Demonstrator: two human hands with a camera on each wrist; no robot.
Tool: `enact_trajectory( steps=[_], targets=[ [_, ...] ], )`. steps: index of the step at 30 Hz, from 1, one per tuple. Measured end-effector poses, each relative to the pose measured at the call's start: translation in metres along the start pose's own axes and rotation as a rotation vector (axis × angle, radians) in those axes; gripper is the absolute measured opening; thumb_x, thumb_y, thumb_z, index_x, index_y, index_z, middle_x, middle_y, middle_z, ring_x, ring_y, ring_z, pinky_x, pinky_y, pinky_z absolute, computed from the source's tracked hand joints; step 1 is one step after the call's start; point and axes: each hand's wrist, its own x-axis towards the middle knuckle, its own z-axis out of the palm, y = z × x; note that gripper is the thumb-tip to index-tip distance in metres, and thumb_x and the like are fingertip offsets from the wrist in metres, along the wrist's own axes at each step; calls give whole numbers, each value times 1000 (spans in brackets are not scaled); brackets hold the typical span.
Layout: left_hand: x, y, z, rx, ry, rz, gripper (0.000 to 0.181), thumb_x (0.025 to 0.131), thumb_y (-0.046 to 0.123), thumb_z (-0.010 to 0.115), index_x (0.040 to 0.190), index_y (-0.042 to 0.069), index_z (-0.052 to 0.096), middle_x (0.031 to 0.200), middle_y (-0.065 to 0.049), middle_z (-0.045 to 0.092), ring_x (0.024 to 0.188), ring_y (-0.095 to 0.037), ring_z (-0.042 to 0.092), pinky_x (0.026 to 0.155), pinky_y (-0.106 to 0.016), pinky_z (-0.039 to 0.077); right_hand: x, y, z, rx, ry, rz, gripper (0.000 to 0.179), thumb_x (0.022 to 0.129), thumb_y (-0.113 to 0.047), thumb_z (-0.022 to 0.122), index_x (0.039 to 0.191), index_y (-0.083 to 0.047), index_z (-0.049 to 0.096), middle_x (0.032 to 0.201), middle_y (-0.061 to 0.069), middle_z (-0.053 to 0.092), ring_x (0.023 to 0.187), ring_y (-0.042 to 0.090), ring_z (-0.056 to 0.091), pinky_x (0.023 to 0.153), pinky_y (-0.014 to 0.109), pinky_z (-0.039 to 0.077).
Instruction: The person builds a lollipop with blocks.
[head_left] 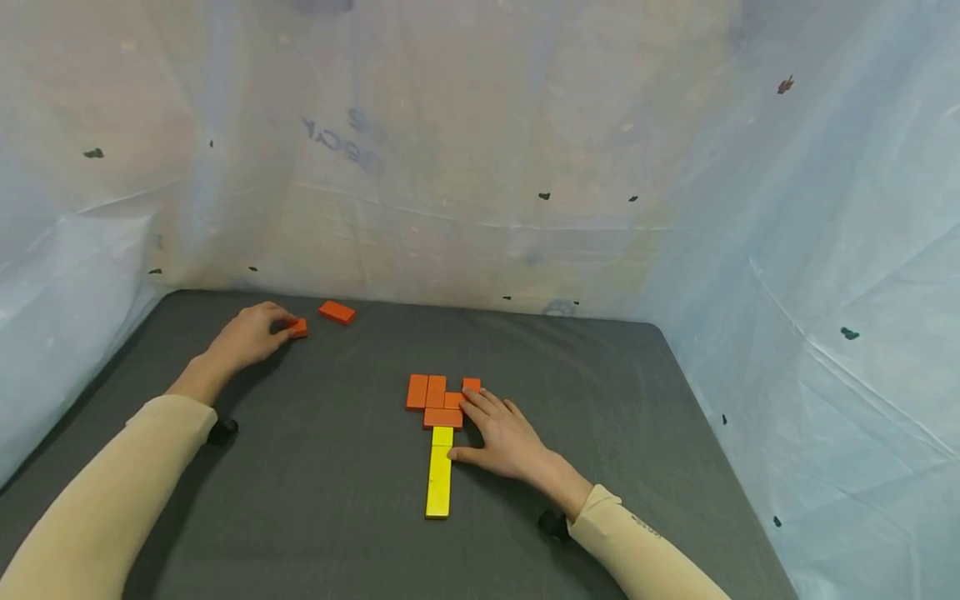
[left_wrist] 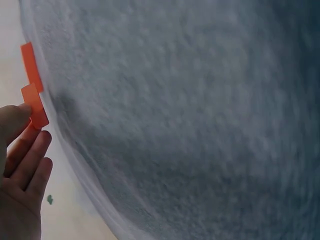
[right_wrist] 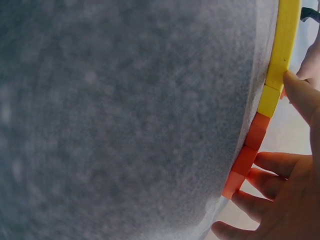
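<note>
At the far left of the table, my left hand (head_left: pixel 253 335) pinches an orange block (head_left: pixel 299 327) between thumb and fingers. The left wrist view shows the thumb on that block's face, the other fingers extended below. Another orange block (head_left: pixel 337 312) lies just beyond it. Mid-table, several orange blocks (head_left: pixel 437 390) lie side by side above a small yellow block (head_left: pixel 442 436) and a long yellow block (head_left: pixel 438 483), end to end. My right hand (head_left: pixel 504 435) is spread along their right side. Its fingertips touch the orange blocks, and the thumb is against the long yellow one.
A dark grey cloth covers the table (head_left: pixel 300 500). Whitish translucent sheeting (head_left: pixel 450 208) with small dark marks hangs behind it and at both sides. A black wrist strap piece (head_left: pixel 222 431) shows under the left cuff and another (head_left: pixel 553 526) under the right.
</note>
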Motion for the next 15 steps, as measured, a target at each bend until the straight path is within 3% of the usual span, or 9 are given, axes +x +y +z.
enact_trajectory(
  steps=[7,15],
  targets=[
    [-6,19,1,-75,115,89,30,100,7,67,127,-6,69,134,-32,57,123,-52,54,102,-70,41,1,0,2,4,5,4,87,95,-60,68,161,-11,39,170,4,29,157,28,25,123,58,27],
    [-8,53,0,-97,161,178,29,101,9,69,127,-4,70,131,-28,60,118,-48,59,96,-65,49,1,0,1,6,4,0,87,95,-60,68,162,-11,39,170,5,29,157,29,25,123,59,27]
  ],
)
